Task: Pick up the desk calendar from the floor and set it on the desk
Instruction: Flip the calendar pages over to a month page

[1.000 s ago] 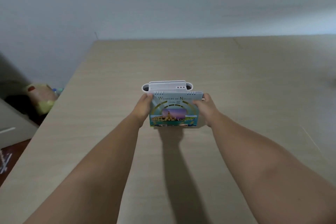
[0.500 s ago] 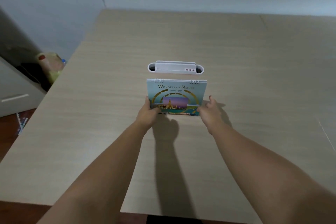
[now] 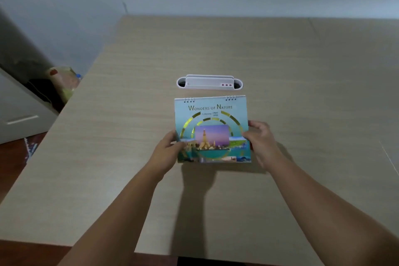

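The desk calendar [image 3: 210,114], a spiral-bound card with a blue "Wonders of Nature" cover and a temple picture, stands on the light wooden desk [image 3: 302,93] near its middle. My left hand [image 3: 167,153] grips the calendar's lower left edge, thumb on the cover. My right hand [image 3: 261,142] holds the lower right edge, its fingers partly spread. Whether the calendar's base rests fully on the desk is hidden by the cover.
A white oblong pen holder [image 3: 209,82] stands just behind the calendar. Left of the desk, on the floor by the wall, lie a yellowish bag [image 3: 62,84] and a bottle; a grey cabinet [image 3: 19,110] stands further left. The desk's near edge runs along the bottom.
The calendar has moved toward me, away from the pen holder, and both hands have slid down from its upper sides to its lower edges. The camera view has tilted down.
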